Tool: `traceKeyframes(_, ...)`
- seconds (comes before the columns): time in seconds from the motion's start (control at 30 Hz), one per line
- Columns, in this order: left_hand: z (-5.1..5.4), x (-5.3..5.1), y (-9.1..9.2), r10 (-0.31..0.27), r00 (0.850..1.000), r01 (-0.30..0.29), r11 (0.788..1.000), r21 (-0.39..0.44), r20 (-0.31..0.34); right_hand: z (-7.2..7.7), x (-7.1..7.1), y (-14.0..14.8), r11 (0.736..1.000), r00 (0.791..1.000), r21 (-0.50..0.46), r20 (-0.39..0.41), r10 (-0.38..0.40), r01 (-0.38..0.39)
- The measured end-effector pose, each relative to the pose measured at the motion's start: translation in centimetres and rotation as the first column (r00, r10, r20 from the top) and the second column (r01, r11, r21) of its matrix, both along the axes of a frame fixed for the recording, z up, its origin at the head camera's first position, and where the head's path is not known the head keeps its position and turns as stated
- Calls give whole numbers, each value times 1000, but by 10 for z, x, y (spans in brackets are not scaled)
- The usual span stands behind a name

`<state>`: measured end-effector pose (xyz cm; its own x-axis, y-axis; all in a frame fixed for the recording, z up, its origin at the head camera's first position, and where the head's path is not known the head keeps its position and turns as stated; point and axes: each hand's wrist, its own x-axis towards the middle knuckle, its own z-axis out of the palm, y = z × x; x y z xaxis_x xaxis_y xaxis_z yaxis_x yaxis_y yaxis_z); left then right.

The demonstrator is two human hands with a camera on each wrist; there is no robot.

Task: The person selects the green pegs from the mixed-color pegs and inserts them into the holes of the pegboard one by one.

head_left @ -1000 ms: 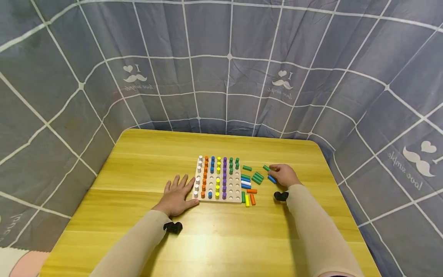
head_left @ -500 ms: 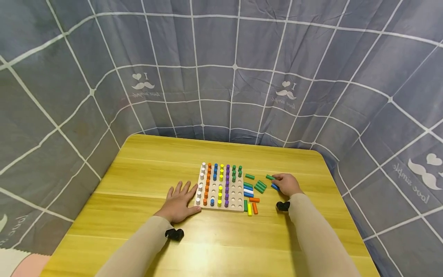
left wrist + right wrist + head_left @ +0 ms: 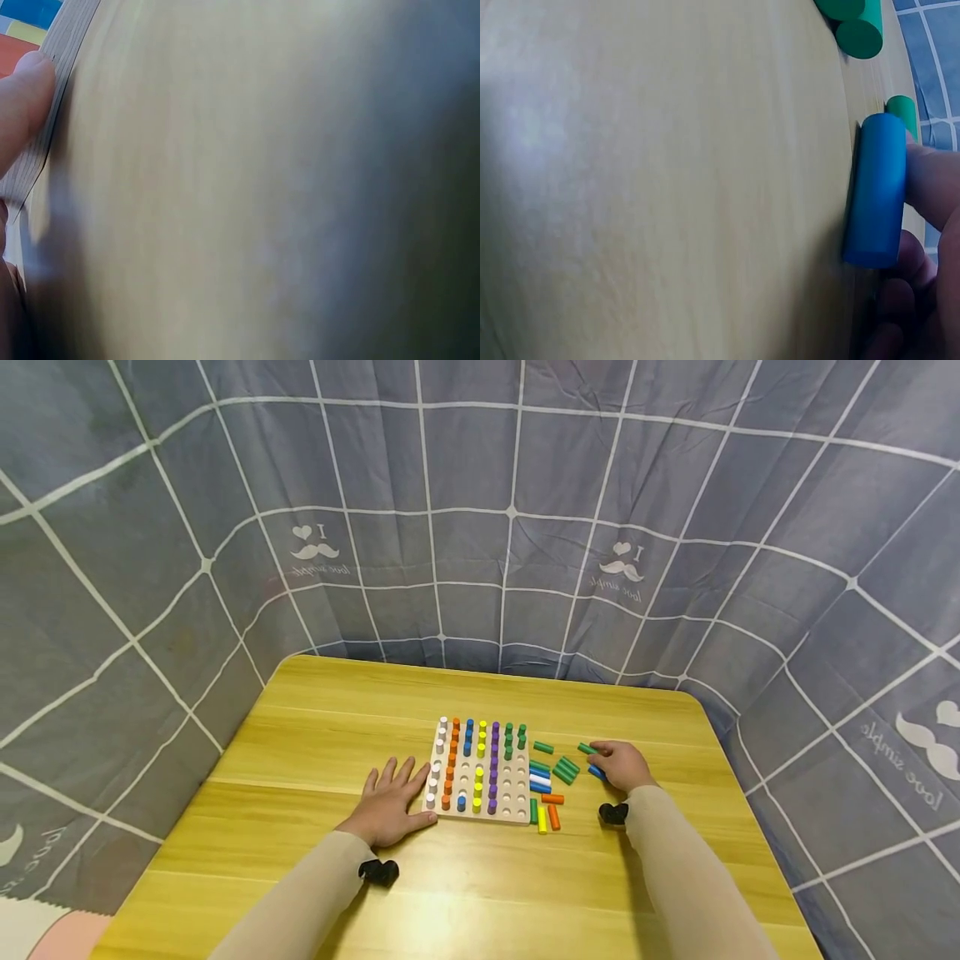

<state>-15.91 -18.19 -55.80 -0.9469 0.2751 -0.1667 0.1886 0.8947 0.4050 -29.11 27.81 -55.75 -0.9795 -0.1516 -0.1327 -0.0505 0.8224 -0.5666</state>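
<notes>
A wooden pegboard lies on a table. A person's left hand, fingers straight and spread, touches its left edge. Right of the pegboard, past other loose pegs, the right hand is at a green peg, a blue peg just beside its fingers; whether they pinch either cannot be told. The step appears to be picking up the green peg, which calls for a firm pinch.
</notes>
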Motion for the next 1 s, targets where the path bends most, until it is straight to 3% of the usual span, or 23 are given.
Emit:
traceKeyframes(0.23, 0, 5, 0, -1, 1000, 1, 1000, -4, 18, -1, 7, -3, 1000, 1000, -1, 4, -23, 23)
traceKeyframes(0.4, -1, 6, 0, -9, 1000, 9, 1000, -8, 23, 0, 9, -1, 991, 993, -82, 59, -105, 109)
traceKeyframes(0.57, -2, 6, 0, -12, 1000, 12, 1000, -9, 22, 11, 13, -4, 966, 983, -185, 72, -170, 181)
traceKeyframes(0.9, 3, 4, 0, -13, 1000, 13, 1000, -2, 21, 39, 32, -44, 932, 989, -332, 28, -146, 147)
traceKeyframes(1.0, 6, 1, 0, -12, 1000, 13, 1000, -14, 26, 44, 36, -56, 933, 992, -339, 7, -122, 117)
